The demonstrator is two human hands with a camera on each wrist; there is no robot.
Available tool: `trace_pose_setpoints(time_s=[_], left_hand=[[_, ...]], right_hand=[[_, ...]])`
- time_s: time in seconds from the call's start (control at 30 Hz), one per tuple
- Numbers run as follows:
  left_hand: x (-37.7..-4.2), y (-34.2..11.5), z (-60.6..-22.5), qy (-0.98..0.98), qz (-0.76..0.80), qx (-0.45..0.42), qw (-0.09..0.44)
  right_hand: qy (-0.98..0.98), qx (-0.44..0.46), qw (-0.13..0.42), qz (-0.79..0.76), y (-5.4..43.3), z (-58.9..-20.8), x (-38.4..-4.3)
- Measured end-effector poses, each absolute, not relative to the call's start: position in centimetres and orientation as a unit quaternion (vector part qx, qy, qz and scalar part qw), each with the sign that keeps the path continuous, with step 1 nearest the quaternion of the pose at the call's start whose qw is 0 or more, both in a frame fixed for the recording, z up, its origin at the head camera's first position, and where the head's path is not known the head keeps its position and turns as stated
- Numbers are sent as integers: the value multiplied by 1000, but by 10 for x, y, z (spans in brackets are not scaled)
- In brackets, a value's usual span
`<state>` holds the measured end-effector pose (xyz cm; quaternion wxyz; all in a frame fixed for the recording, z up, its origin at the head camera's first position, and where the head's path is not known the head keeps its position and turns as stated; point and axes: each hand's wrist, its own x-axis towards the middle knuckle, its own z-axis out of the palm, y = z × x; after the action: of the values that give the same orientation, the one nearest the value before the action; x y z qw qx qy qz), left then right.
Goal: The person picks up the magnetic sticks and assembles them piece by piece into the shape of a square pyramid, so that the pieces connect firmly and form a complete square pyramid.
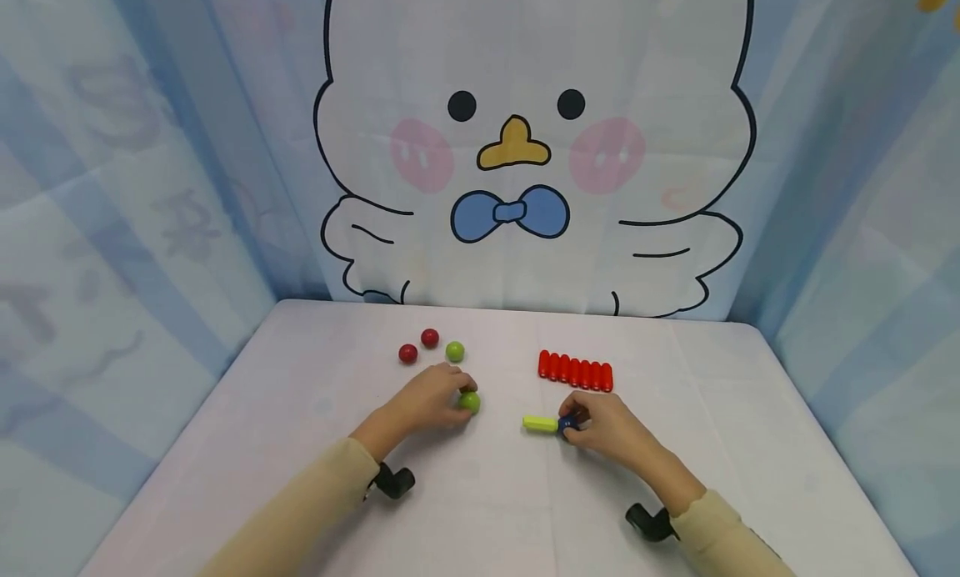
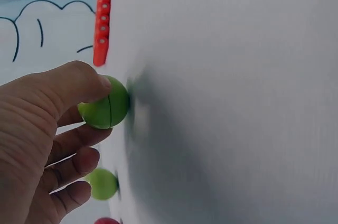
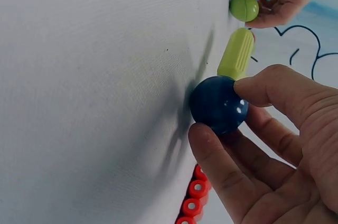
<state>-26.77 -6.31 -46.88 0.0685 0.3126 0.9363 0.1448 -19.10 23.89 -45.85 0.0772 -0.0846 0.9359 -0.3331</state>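
My left hand [image 1: 433, 396] pinches a glossy green ball [image 2: 117, 109] between thumb and fingers, at or just above the white tabletop. In the left wrist view, a thin seam line runs across that ball. To the right, my right hand [image 1: 606, 425] holds a dark blue ball [image 3: 215, 105] by its sides with thumb and fingers. From the blue ball a ribbed yellow-green stick [image 1: 540, 424] points left toward the left hand; the two pieces appear joined. Whether the stick touches the table cannot be told.
Beyond the left hand lie a second green ball [image 1: 455, 351] and two red balls, one nearer [image 1: 408, 354] and one farther [image 1: 430, 338]. A row of several red sticks [image 1: 575, 371] lies behind the right hand. Printed curtains [image 1: 525, 268] surround the white table [image 1: 480, 510].
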Motion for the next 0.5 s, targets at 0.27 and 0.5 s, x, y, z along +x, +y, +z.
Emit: trace_pose_setpoints(time_s=[0.27,0.5], left_hand=[[-263,-48,-473,929,129,343,55],[-259,-40,-470,926,122,356,44]], right_hand=[[932,-84,77,-344,239,-462,-191],[934,-76,76,-342,240,-464,-193]])
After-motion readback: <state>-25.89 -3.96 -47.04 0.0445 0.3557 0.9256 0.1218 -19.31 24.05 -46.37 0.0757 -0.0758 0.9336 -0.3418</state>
